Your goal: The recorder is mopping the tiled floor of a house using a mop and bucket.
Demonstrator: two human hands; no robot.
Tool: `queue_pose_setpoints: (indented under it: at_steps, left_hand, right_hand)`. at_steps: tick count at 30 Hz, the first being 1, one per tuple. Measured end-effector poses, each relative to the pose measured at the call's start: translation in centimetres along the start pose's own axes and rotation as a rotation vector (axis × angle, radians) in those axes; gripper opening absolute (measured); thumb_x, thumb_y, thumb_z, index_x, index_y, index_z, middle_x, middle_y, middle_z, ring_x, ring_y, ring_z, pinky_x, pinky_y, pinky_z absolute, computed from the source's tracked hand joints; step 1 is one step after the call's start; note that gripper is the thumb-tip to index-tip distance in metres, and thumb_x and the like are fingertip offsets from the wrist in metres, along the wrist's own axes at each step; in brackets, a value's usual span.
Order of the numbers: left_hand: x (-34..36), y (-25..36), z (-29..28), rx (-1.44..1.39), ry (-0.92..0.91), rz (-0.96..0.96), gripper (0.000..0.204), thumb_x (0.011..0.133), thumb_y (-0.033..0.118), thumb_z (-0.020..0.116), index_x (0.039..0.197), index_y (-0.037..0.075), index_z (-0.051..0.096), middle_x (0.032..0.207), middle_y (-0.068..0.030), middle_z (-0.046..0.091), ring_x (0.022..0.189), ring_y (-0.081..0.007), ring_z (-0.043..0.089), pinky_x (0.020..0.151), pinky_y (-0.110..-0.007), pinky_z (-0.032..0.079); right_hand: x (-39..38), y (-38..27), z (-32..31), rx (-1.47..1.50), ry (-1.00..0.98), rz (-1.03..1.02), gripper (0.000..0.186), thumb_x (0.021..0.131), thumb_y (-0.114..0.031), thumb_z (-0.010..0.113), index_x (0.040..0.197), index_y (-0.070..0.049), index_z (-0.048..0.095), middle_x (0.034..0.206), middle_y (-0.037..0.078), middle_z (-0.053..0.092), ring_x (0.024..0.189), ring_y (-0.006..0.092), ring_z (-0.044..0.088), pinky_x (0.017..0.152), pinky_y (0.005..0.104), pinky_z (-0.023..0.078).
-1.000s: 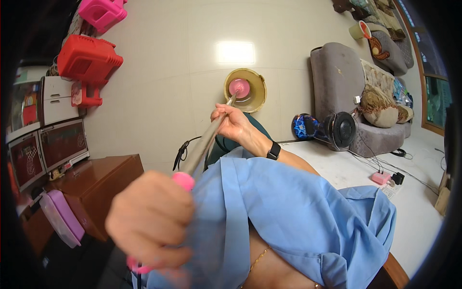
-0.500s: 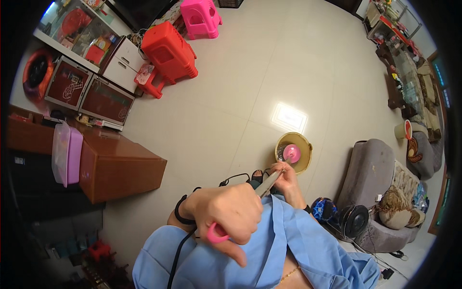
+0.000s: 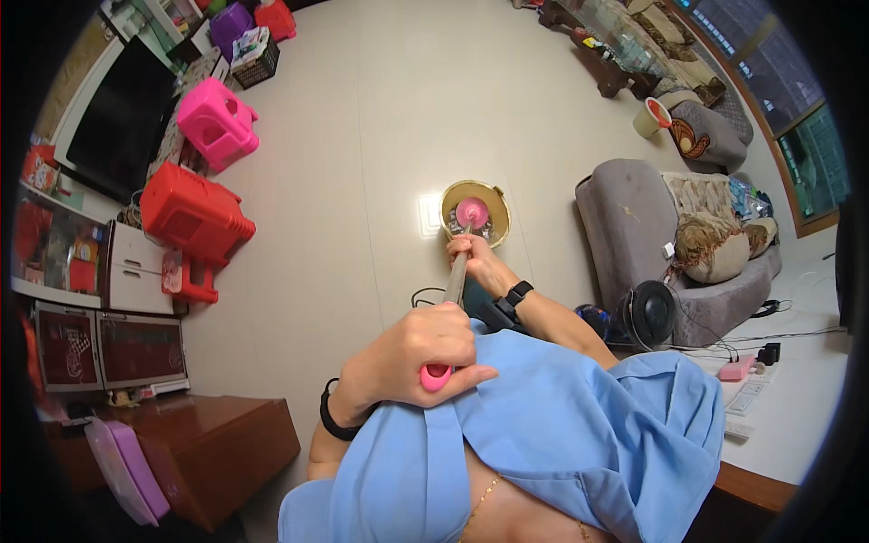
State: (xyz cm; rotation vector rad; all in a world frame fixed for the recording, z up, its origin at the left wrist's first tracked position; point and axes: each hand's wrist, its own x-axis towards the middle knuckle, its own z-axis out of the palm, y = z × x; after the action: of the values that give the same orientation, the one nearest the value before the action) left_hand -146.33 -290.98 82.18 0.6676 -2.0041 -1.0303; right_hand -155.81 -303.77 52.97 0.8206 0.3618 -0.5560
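My left hand (image 3: 412, 348) is closed round the upper end of a mop (image 3: 456, 282), and its pink end cap shows below the fist. Further down the metal pole, my right hand (image 3: 478, 256) also grips it. The mop's round pink head plate (image 3: 472, 213) sits inside a yellowish bucket (image 3: 501, 201) on the floor, with greyish strands partly visible around it. A black band circles my left wrist, and a black watch (image 3: 504, 306) is on my right one.
Red stools (image 3: 195, 217) and a pink stool (image 3: 217, 122) stand at the left by a television (image 3: 122, 118). A brown wooden cabinet (image 3: 226, 443) is near left. A grey sofa (image 3: 625, 244) and a black round fan-like object (image 3: 654, 312) stand at right, with cables (image 3: 769, 339) on a white surface.
The view has turned, so the bucket appears further up and left. Both hands keep their grip on the mop, whose pole now stands closer to straight ahead of me.
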Motion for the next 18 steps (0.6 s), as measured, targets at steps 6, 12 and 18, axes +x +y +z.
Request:
queue_pose_setpoints:
  at_steps: [6, 12, 18]
  left_hand:
    - [3.1, -6.0, -0.8, 0.055, -0.005, -0.04, 0.029, 0.066, 0.005, 0.07, 0.054, 0.002, 0.044, 0.054, -0.0067, 0.044, 0.054, -0.0224, 0.044, 0.059, -0.032, 0.04]
    - [10.2, -13.1, -4.0, 0.16, 0.009, -0.053, 0.028, 0.066, 0.003, 0.069, 0.054, 0.003, 0.044, 0.057, -0.0061, 0.047, 0.057, -0.0221, 0.049, 0.073, -0.036, 0.045]
    - [21.9, -22.3, -8.9, 0.151, -0.016, -0.061, 0.027, 0.064, -0.001, 0.066, 0.052, 0.005, 0.042, 0.058, -0.005, 0.048, 0.056, -0.0196, 0.05, 0.077, -0.038, 0.044]
  right_hand:
    - [3.5, -5.6, 4.0, 0.01, -0.058, -0.057, 0.029, 0.078, -0.002, 0.041, 0.052, -0.01, 0.031, 0.044, -0.001, 0.035, 0.034, 0.0088, 0.034, 0.033, 0.0199, 0.032]
    - [8.9, -13.8, 11.3, -0.013, -0.059, -0.06, 0.031, 0.078, -0.002, 0.042, 0.052, -0.012, 0.027, 0.041, -0.004, 0.03, 0.034, 0.0075, 0.031, 0.032, 0.019, 0.03]
    - [14.3, -23.5, 19.4, -0.157, -0.136, -0.168, 0.032, 0.079, -0.004, 0.04, 0.051, -0.012, 0.026, 0.043, -0.003, 0.029, 0.034, 0.0079, 0.029, 0.031, 0.0192, 0.026]
